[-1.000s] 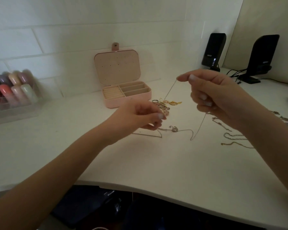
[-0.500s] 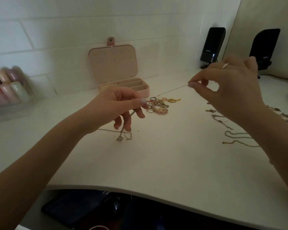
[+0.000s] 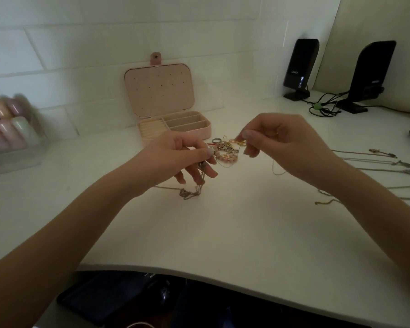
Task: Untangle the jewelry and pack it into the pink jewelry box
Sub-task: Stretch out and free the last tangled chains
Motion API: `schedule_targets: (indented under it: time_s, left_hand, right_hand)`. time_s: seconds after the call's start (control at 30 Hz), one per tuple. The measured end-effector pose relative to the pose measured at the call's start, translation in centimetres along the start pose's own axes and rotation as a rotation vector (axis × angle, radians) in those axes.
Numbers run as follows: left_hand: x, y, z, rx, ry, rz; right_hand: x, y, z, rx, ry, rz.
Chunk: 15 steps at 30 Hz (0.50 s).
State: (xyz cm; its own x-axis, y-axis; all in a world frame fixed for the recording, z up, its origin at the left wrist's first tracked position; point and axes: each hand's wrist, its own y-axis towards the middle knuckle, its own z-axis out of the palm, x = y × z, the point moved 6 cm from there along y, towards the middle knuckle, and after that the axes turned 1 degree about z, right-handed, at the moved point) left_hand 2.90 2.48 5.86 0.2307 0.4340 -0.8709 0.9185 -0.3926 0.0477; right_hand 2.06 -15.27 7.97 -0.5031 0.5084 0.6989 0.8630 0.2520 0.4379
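Two black speakers (image 3: 300,67) (image 3: 371,74) stand at the back right of the white desk (image 3: 223,233), their cables (image 3: 324,107) looped between them. A clear case of pastel bottles (image 3: 7,129), blurred, sits at far left.

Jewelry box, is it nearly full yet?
Not yet. The box stands open and its compartments look empty. A few necklaces already lie stretched out apart on the right. Both hands, left and right, are pinching a thin chain. The pile of rings and beads waits untouched.
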Motion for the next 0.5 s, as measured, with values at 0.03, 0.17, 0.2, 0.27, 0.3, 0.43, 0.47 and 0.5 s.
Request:
schedule_targets:
  time_s: [0.03,0.17,0.2,0.27,0.3,0.43,0.47,0.5]
  left_hand:
    - [0.1,0.1,0.1,-0.008,-0.014,-0.008]
    - [0.8,0.4,1.1,-0.011,-0.227,-0.102]
    - [1.0,0.5,1.4,-0.019,-0.277,-0.118]
    - [1.1,0.7,1.9,-0.033,-0.328,-0.13]
    - [1.1,0.8,2.1,-0.035,-0.341,-0.129]
    - [1.1,1.1,2.9,-0.037,-0.375,-0.124]
    - [1.2,1.1,3.1,-0.046,-0.383,-0.123]
    - [1.3,1.2,3.2,-0.058,-0.39,-0.117]
  right_hand:
    - [-0.1,0.0,0.4,0.038,-0.032,0.017]
    - [-0.7,-0.4,1.1,0.056,-0.285,0.021]
    - [-0.4,-0.5,1.1,0.016,-0.318,0.006]
    - [0.2,-0.7,1.3,-0.048,-0.303,-0.023]
    - [0.5,-0.8,1.7,-0.052,-0.274,-0.025]
    - [0.0,-0.8,3.3,-0.048,-0.212,0.042]
    - [-0.4,-0.8,3.5,-0.061,-0.204,0.066]
    - [-0.6,-0.8,3.7,-0.068,-0.188,0.09]
